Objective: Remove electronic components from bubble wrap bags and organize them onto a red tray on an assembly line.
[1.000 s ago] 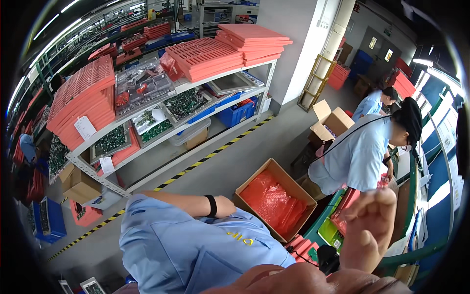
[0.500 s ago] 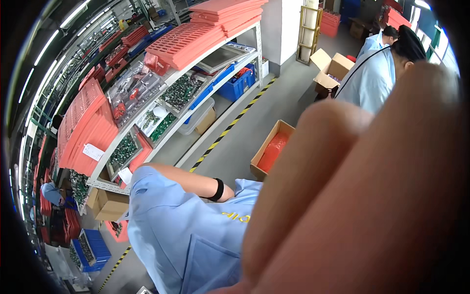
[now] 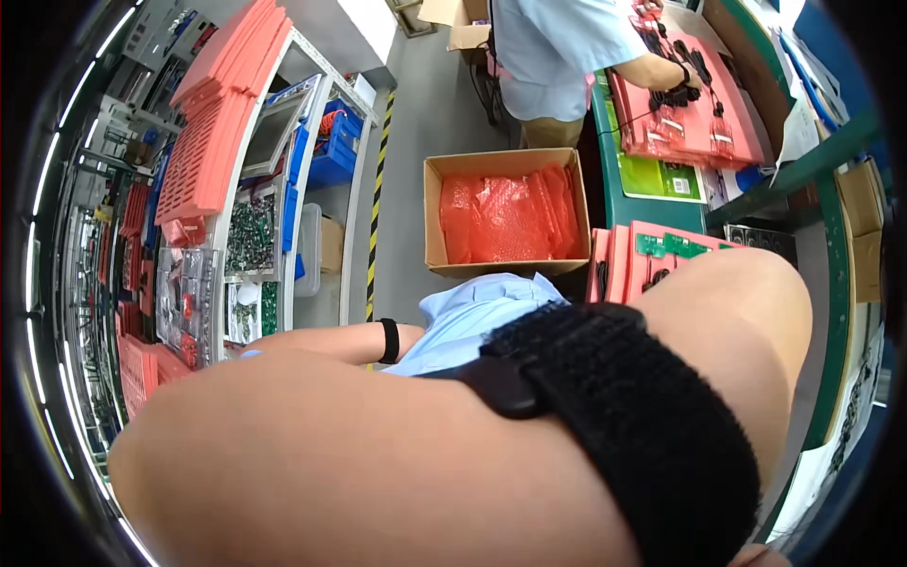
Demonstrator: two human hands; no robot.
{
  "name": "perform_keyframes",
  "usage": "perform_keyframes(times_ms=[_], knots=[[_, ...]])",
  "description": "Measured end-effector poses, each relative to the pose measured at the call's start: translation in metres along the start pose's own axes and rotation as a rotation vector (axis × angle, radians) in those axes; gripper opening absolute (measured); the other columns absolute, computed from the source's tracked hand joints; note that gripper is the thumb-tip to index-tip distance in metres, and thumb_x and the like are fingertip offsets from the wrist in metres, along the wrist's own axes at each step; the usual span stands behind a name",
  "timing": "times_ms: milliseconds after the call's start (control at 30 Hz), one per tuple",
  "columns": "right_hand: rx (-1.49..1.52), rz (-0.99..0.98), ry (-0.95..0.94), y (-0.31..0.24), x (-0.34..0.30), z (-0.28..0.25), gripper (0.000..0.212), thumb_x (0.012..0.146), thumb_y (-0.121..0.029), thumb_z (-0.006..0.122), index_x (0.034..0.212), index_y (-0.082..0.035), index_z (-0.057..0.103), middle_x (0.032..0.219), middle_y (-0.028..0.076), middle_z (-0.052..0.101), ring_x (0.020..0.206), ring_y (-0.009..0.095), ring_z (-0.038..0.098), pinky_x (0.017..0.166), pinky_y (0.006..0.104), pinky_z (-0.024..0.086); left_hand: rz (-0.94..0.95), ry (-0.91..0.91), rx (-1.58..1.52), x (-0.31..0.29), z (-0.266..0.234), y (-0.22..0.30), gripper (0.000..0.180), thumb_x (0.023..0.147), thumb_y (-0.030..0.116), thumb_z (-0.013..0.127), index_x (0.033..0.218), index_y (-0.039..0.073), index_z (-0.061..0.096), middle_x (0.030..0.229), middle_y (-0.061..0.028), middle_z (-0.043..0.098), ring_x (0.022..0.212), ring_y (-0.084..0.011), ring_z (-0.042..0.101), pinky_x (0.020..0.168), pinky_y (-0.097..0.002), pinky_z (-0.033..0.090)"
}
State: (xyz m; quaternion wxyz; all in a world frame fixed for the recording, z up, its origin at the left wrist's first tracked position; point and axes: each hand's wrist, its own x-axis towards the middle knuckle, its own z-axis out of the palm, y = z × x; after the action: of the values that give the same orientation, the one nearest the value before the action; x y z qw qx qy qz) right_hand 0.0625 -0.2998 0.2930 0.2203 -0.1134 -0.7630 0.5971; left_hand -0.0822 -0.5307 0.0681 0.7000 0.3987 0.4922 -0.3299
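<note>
A bare forearm [image 3: 378, 472] lies right against the camera and fills the lower half of the view. It wears a wide black fabric strap [image 3: 624, 425] at the wrist. Past the strap only the base of my left hand [image 3: 737, 321] shows; its fingers are out of view, so I cannot tell what it holds. My right hand is not in view. Just behind the arm is a co-worker in a light blue shirt [image 3: 472, 317], one arm stretched left with a black wristband [image 3: 388, 341].
An open cardboard box [image 3: 435, 213] of red bubble wrap stands on the grey floor. On the left, a white shelf rack [image 3: 293, 189] holds red trays and circuit boards beside yellow-black floor tape [image 3: 378, 189]. Another co-worker [image 3: 557, 47] handles red trays at a green bench [image 3: 661, 180].
The view has tilted down toward the floor and box. The fingers that covered the right side have gone, and the strapped forearm now fills the lower half.
</note>
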Motion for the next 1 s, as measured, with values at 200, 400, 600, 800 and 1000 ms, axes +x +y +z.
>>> perform_keyframes(times_ms=[200,400,600,800,1000], knots=[[-0.166,0.003,-0.029,-0.002,0.012,0.003,0.053,0.069,-0.013,0.073,0.112,-0.002,0.045,0.08,0.011,0.057,0.069,0.018,0.058,0.062,0.0253,0.046,0.027,-0.007,-0.025,0.006,0.011,-0.012,0.029,0.09,0.025,0.05,0.108,0.006,0.062,0.11,-0.0134,0.061,0.107,-0.0242,0.055,0.09,-0.0395,0.044],[-0.344,-0.019,-0.106,-0.002,0.027,0.007,0.047,0.07,-0.014,0.071,0.11,-0.001,0.048,0.079,0.011,0.057,0.068,0.019,0.058,0.062,0.0254,0.046,0.075,0.016,-0.086,0.022,0.027,-0.019,0.029,0.088,0.025,0.052,0.107,0.007,0.063,0.109,-0.0137,0.061,0.105,-0.0249,0.055,0.09,-0.0396,0.044],[-0.516,-0.115,-0.198,-0.016,0.038,0.011,0.042,0.072,-0.014,0.07,0.107,-0.001,0.051,0.078,0.011,0.058,0.067,0.019,0.058,0.061,0.0256,0.046,0.102,0.092,-0.179,0.03,0.053,-0.021,0.028,0.087,0.026,0.053,0.106,0.007,0.063,0.108,-0.014,0.061,0.104,-0.0257,0.056,0.089,-0.0398,0.045],[-0.684,-0.18,-0.24,-0.027,0.033,0.007,0.037,0.073,-0.014,0.069,0.104,0.0,0.054,0.077,0.011,0.058,0.066,0.02,0.059,0.061,0.0257,0.046,0.115,0.135,-0.226,0.04,0.08,-0.019,0.028,0.086,0.026,0.054,0.105,0.007,0.064,0.107,-0.0143,0.062,0.103,-0.0264,0.056,0.088,-0.0399,0.045],[-0.843,-0.302,-0.287,-0.034,0.035,0.006,0.032,0.074,-0.015,0.067,0.101,0.001,0.057,0.076,0.011,0.059,0.065,0.02,0.059,0.06,0.0259,0.046,0.113,0.216,-0.307,0.052,0.106,-0.021,0.028,0.085,0.026,0.055,0.103,0.007,0.064,0.107,-0.0146,0.062,0.102,-0.0272,0.057,0.087,-0.0401,0.046]])
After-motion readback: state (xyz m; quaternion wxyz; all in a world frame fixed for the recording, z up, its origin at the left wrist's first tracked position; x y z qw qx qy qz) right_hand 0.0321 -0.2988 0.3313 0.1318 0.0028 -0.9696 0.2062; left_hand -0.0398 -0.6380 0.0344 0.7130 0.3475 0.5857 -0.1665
